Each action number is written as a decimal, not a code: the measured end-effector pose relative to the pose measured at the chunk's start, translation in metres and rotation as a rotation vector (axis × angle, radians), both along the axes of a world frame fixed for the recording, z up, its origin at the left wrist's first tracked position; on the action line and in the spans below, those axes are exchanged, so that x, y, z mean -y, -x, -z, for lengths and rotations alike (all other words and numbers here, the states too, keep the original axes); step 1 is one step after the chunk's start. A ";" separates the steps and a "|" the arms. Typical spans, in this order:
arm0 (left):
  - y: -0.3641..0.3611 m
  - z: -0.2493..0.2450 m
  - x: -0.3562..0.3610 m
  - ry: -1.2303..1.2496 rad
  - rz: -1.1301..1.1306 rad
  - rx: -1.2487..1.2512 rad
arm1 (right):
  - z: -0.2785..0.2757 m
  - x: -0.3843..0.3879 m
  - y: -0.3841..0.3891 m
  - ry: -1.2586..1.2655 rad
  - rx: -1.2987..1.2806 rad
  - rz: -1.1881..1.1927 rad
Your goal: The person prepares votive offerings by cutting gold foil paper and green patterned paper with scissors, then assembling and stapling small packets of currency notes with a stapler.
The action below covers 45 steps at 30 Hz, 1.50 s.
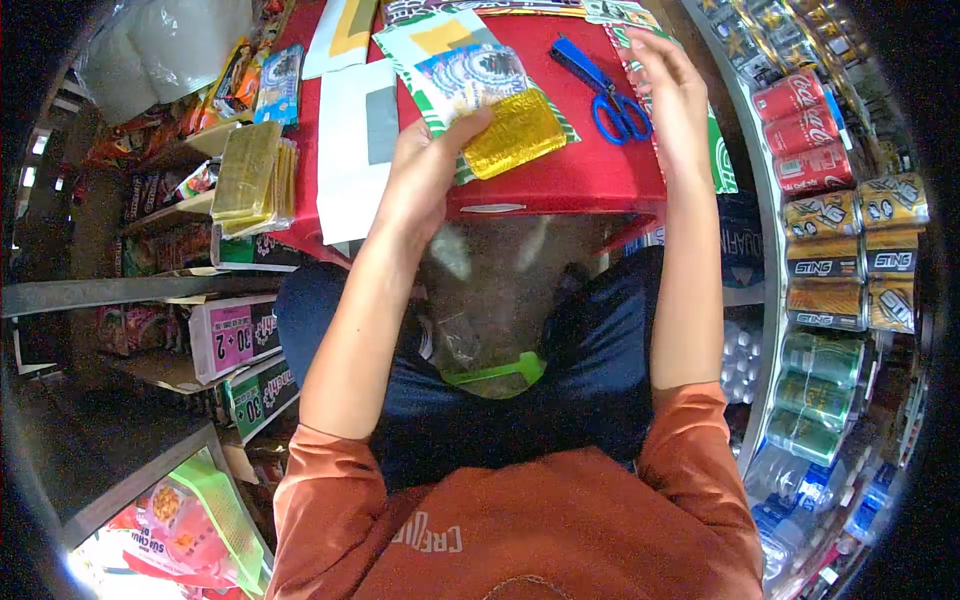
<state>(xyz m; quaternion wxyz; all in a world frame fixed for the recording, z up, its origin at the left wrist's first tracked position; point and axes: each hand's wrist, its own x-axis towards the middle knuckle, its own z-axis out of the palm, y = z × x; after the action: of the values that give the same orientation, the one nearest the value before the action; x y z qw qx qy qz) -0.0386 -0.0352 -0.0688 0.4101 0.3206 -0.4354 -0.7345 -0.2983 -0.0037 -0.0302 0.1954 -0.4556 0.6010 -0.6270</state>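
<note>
My left hand (425,165) pinches a stack of printed paper by its left edge, the thumb lying on top. Its lower part is a shiny gold foil square (518,137), and above it shows a blue-and-white patterned sheet (472,75). Beneath lies a white and green striped sheet (408,42). My right hand (675,95) hovers or rests at the table's right side, fingers spread and slightly bent, with nothing visible in them. Close to its left are blue-handled scissors (622,118), lying on the red table (590,180). A green and white strip (722,160) is partly hidden behind that hand.
White sheets with grey (345,165) and yellow (350,30) blocks lie at the left. Gold packets (250,175) in plastic hang beside the table. Shelves of drink cans (825,240) stand close on the right, snack boxes (235,335) on the left.
</note>
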 end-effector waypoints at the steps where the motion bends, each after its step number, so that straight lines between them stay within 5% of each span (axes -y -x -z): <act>1: 0.000 0.002 0.000 -0.001 -0.001 -0.020 | 0.005 0.003 0.001 0.030 -0.056 -0.002; 3: 0.001 0.007 0.003 0.000 -0.005 -0.059 | 0.019 0.010 0.001 0.079 -0.182 -0.010; 7: 0.002 0.006 0.002 -0.037 -0.008 -0.077 | 0.036 0.019 -0.001 -0.129 -0.934 0.319; 10: 0.004 0.009 0.002 -0.007 -0.021 -0.072 | 0.048 0.027 -0.010 -0.267 -1.123 0.398; 14: 0.005 0.015 0.000 0.010 -0.017 -0.060 | 0.060 0.030 0.000 -0.116 -1.252 0.376; 19: 0.007 0.011 -0.004 0.015 -0.036 -0.071 | 0.024 0.004 -0.015 -0.071 -0.730 0.242; 20: 0.008 0.010 -0.004 0.011 -0.038 -0.080 | 0.032 0.004 -0.007 0.095 -0.580 0.178; 24: 0.011 0.018 -0.002 0.015 -0.038 -0.113 | 0.020 -0.059 -0.025 -0.103 0.435 -0.074; 32: 0.018 0.023 0.000 0.023 -0.075 -0.079 | 0.014 -0.125 -0.086 -0.534 0.628 -0.279; 45: 0.020 0.024 -0.009 0.076 -0.052 -0.024 | 0.017 -0.098 -0.113 -0.453 0.713 -0.254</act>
<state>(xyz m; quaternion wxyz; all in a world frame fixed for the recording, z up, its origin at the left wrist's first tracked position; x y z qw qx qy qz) -0.0586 -0.0266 -0.0927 0.4461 0.3074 -0.4495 -0.7102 -0.1856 0.0943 -0.0468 0.5609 -0.2267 0.5575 -0.5685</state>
